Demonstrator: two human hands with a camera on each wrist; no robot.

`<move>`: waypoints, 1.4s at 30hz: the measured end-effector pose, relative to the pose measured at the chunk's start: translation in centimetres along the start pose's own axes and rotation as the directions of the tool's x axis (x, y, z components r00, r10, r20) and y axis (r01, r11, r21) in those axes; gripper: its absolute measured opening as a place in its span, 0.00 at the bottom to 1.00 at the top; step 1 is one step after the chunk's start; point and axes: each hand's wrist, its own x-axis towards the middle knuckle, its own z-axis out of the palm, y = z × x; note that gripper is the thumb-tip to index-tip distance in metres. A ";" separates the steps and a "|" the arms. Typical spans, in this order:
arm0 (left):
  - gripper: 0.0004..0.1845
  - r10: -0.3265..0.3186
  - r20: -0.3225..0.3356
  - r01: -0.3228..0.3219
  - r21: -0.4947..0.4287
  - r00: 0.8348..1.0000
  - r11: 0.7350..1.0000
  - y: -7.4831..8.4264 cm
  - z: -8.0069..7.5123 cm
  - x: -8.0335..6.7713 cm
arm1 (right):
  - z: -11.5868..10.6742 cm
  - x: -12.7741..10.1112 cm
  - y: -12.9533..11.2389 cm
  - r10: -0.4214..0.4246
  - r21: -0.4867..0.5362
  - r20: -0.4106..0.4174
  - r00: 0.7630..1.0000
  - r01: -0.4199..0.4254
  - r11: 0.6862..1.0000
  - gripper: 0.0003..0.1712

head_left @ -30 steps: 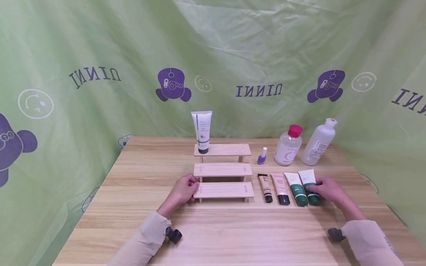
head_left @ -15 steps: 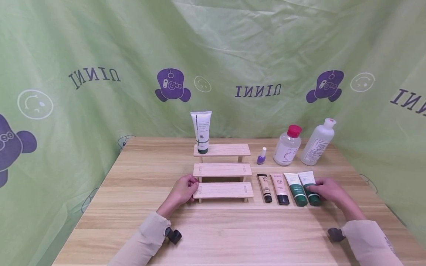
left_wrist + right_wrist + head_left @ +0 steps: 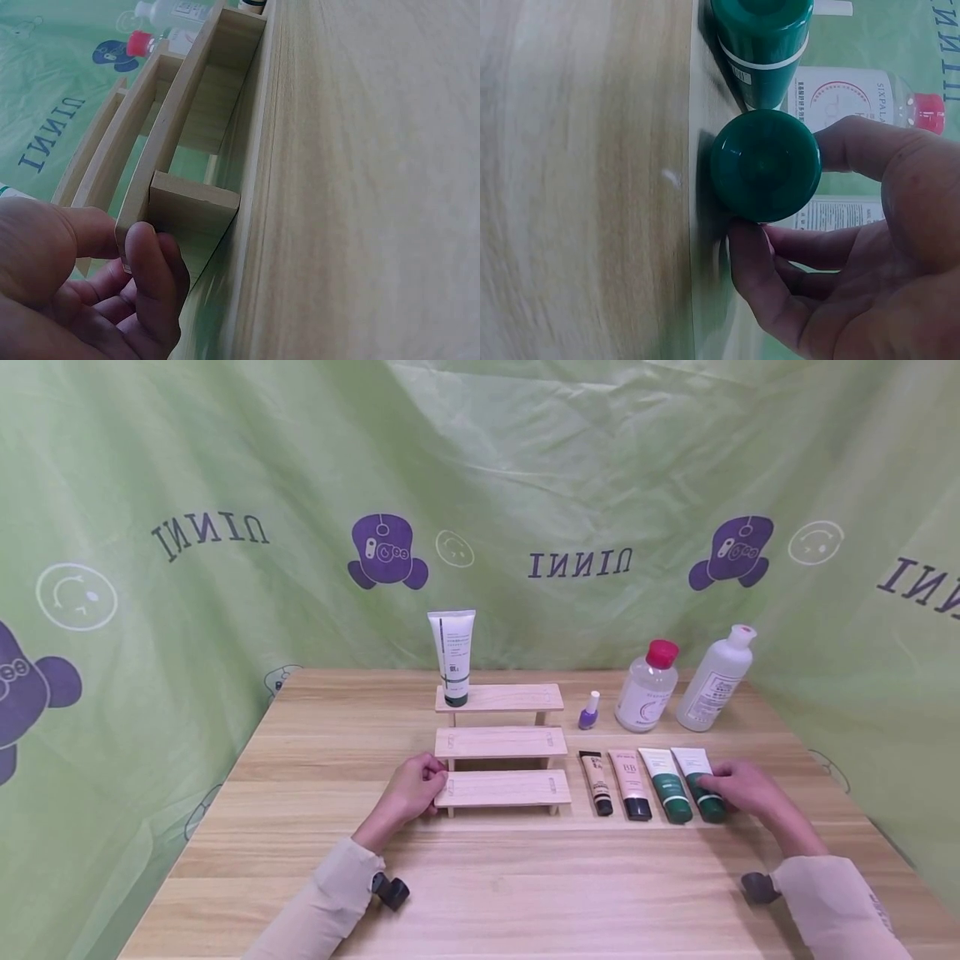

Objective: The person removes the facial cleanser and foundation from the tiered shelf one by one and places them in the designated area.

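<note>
A three-step wooden display stand (image 3: 502, 788) is on the table, and my left hand (image 3: 412, 789) pinches the left end of its lowest step between thumb and fingers, as the left wrist view shows. On the right, my right hand (image 3: 742, 792) grips the rightmost white-and-green tube (image 3: 699, 783) by its sides near the green cap (image 3: 765, 166). Beside it lie a second white-and-green tube (image 3: 666, 785), a pink BB cream tube (image 3: 629, 783) and a beige tube with black ends (image 3: 597, 783). A white tube (image 3: 453, 656) stands cap down on the top step's left end.
Behind the row of tubes stand a purple nail polish bottle (image 3: 588, 712), a clear bottle with a red cap (image 3: 647, 689) and a tall white bottle (image 3: 716, 681). A green printed curtain (image 3: 480, 468) hangs behind the wooden table (image 3: 495, 885).
The rightmost tube's capped end has shifted slightly to the right with my right hand. My left hand stays at the stand.
</note>
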 end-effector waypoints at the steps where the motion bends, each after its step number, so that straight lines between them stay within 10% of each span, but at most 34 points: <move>1: 0.05 -0.004 0.000 0.004 -0.002 1.000 1.000 0.0 0.0 0.0 | 0.0 0.0 0.0 -0.002 -0.007 -0.002 1.000 0.002 1.000 0.22; 15: 0.05 -0.023 0.012 0.023 -0.001 1.000 1.000 0.0 0.2 0.0 | -0.4 -0.4 -1.2 0.031 -0.122 -0.058 0.998 -0.038 0.992 0.26; 23: 0.05 -0.008 0.020 0.008 0.005 1.000 1.000 0.1 0.3 -0.1 | 0.2 -0.1 -5.7 -0.087 -0.226 -0.192 0.977 0.042 0.973 0.39; 29: 0.05 -0.011 0.029 0.011 0.004 1.000 1.000 0.1 0.3 -0.1 | 1.6 -0.3 -10.3 -0.240 -0.299 -0.425 0.873 0.115 0.947 0.30; 34: 0.05 -0.014 0.023 0.013 0.008 1.000 1.000 0.2 0.1 -0.1 | 2.3 0.2 -14.7 -0.353 -0.237 -0.447 0.822 0.272 0.933 0.27; 42: 0.05 -0.002 0.013 0.002 0.008 1.000 1.000 0.3 -0.2 -0.2 | 5.9 4.0 -18.7 -0.559 0.034 -0.453 0.695 0.640 0.768 0.23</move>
